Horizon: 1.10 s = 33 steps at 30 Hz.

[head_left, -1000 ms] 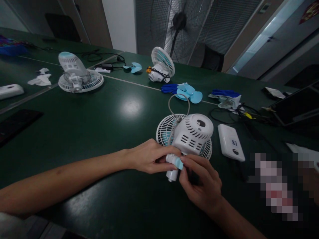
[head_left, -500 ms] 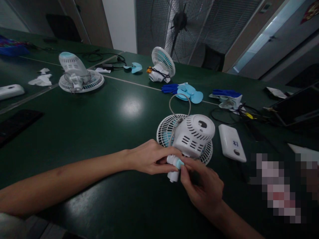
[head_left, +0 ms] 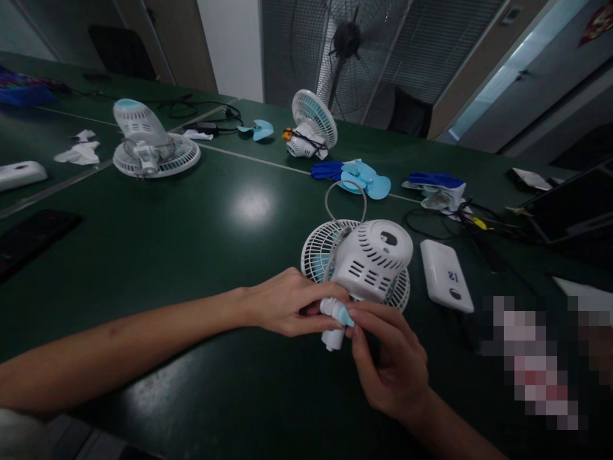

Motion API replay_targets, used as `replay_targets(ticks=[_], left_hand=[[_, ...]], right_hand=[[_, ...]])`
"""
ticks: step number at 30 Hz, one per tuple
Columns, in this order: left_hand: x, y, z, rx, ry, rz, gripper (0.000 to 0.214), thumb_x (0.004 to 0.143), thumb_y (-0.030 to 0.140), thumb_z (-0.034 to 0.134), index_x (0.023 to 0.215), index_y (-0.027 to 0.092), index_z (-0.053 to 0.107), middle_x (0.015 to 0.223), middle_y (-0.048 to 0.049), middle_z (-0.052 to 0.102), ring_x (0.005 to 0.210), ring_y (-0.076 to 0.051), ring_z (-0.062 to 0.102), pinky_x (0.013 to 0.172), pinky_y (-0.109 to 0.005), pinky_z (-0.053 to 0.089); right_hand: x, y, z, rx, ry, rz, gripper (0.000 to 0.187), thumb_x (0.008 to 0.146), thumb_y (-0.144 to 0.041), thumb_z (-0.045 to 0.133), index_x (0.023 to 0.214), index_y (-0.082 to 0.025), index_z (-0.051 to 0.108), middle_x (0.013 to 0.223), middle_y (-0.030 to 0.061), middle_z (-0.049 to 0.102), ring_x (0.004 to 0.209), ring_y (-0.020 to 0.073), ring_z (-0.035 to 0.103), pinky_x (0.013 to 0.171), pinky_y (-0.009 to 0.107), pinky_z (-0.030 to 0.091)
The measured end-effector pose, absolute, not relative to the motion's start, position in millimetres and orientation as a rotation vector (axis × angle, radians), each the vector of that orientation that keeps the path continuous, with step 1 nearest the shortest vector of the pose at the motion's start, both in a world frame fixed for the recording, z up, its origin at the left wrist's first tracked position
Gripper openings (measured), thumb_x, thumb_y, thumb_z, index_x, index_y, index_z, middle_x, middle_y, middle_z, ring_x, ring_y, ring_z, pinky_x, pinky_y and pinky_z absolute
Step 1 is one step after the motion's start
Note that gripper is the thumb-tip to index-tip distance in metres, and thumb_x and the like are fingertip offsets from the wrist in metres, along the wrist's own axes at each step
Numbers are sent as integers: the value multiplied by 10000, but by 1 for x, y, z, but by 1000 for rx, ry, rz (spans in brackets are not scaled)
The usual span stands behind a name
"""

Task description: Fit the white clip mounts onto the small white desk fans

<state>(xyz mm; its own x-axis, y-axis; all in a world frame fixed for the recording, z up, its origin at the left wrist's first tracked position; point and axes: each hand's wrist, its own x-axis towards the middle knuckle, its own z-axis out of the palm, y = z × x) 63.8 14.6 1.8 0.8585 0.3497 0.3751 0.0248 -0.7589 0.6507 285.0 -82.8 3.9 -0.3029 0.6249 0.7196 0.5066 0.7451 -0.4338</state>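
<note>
Green table, blue blades inside the nearest white fan cage

On the far left of the dark green table I see a black, flat, oblong object, with crumpled white scraps beyond it. To their right, a white fan lies grille-down. Further back I make out a small light-blue blade and another white fan, its grille tilted upward. Nearer me, larger light-blue blades touch something dark blue. Behind the table stands a big black fan, with a dark chair to its right.
</note>
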Motion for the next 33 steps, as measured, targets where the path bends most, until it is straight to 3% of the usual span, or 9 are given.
replay_targets(ticks=[7, 16, 24, 33], left_hand=[[64, 15, 2, 2352, 270, 637, 336, 1052, 420, 571, 1291, 185, 542, 732, 38, 600, 595, -104, 574, 563, -233, 434], [64, 14, 1, 2375, 274, 656, 352, 1055, 426, 558, 1311, 184, 541, 726, 33, 620, 581, -107, 585, 550, -234, 448], [63, 15, 3, 2374, 266, 631, 363, 1053, 414, 565, 1337, 190, 533, 726, 34, 615, 597, -115, 592, 556, -241, 441], [64, 14, 2, 2360, 276, 636, 348, 1051, 420, 566, 1308, 186, 544, 730, 34, 611, 594, -108, 581, 559, -237, 442]], right_hand=[[284, -81, 2, -887, -1941, 216, 552, 854, 47, 594, 1356, -183, 585, 1167, 84, 651, 1046, 207, 667, 850, 349, 598], [282, -82, 3, -1006, -1872, 213, 411, 875, -42, 678, 1257, -185, 629, 985, 36, 657, 768, 137, 654, 602, 260, 573], [279, -81, 3, -1077, -1938, -1, 262, 955, -94, 613, 1188, -209, 644, 923, -5, 757, 743, 126, 736, 649, 231, 596], [283, -85, 6, -1007, -1984, 192, 369, 902, -57, 560, 1245, -179, 622, 930, 29, 705, 718, 146, 684, 614, 292, 554]])
